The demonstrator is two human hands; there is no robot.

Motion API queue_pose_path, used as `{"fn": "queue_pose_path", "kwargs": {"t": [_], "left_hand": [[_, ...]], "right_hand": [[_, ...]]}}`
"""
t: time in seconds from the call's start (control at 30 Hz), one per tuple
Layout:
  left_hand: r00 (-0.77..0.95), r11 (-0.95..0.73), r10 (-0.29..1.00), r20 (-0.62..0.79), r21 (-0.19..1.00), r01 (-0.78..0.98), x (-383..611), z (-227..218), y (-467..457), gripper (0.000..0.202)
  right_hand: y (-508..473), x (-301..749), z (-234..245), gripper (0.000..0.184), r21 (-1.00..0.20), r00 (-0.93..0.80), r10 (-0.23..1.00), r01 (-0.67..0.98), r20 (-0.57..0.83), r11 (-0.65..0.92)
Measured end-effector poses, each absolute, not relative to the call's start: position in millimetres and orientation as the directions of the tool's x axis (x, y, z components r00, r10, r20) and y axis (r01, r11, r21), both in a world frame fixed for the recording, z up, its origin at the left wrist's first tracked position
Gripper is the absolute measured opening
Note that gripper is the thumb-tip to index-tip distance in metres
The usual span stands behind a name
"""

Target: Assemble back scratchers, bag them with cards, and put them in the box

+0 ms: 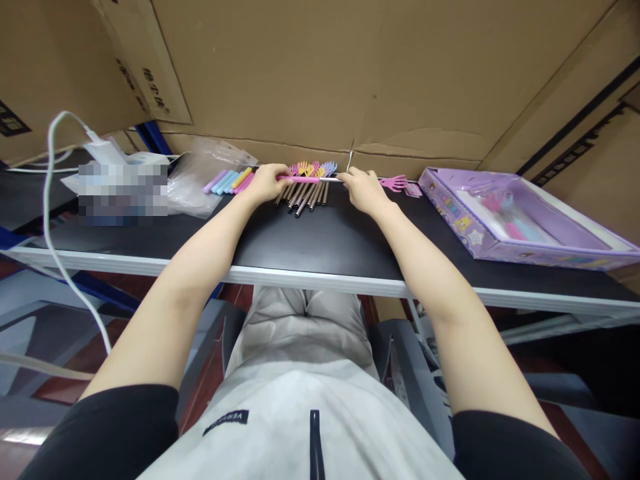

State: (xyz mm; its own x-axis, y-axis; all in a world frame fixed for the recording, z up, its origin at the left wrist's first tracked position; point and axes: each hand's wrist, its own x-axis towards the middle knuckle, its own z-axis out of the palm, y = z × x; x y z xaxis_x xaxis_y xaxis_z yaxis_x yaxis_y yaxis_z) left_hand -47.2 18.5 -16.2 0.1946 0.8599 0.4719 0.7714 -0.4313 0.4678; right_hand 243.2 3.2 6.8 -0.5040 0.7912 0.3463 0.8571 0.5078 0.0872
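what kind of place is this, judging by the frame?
Likely a makeshift workstation, perhaps in a workshop or warehouse: a black tabletop backed by cardboard sheets, with loose metallic rods and coloured tubes grouped on it.

Left hand [269, 184]: wrapped around the pink tube [306, 179], upper centre of the frame.
Right hand [364, 190]: right of upper centre, gripping the silver rod [328, 179] that extends from the pink tube.
Pink hand-shaped piece [394, 183]: just right of the right hand, any link to the rod hidden.
Dark rods [301, 198]: fanned out below the pink tube, on the black tabletop [320, 247].
Small hand-shaped pieces [329, 168]: pink, yellow and blue, above the pink tube.
Coloured tubes [229, 181]: purple, blue, yellow and pink, left of the left hand.
Plastic bag [200, 175]: crumpled, upper left.
Purple box [484, 245]: right side, with pink and blue pieces [511, 212] inside.
Cardboard [320, 80]: across the top.
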Motion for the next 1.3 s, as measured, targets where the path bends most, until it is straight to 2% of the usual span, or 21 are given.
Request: {"fn": "queue_pose_path", "kwargs": {"t": [0.27, 0.5, 1.07, 1.3], "left_hand": [[0.187, -0.450, 0.867, 0.462, 0.564, 0.692, -48.6, -18.3, 19.9, 0.019], [0.206, -0.502, 0.830, 0.518, 0.536, 0.678, -45.8, -5.7, 8.8, 0.021], [0.199, -0.529, 0.787, 0.584, 0.474, 0.703, -38.9, -2.3, -1.6, 0.019], [0.223, -0.531, 0.787, 0.575, 0.449, 0.719, -41.7, -0.3, -0.5, 0.017]], "right_hand": [[7.5, 250.1, 7.2, 0.050, 0.000, -0.533, 0.767, 0.821, 0.356, 0.571], [8.3, 248.9, 8.0, 0.046, -0.048, -0.591, 0.704, 0.752, 0.393, 0.657], [9.6, 246.2, 6.6, 0.040, -0.071, -0.601, 0.685, 0.728, 0.412, 0.682], [4.2, 243.9, 10.4, 0.037, -0.161, -0.598, 0.705, 0.708, 0.382, 0.688]]}}
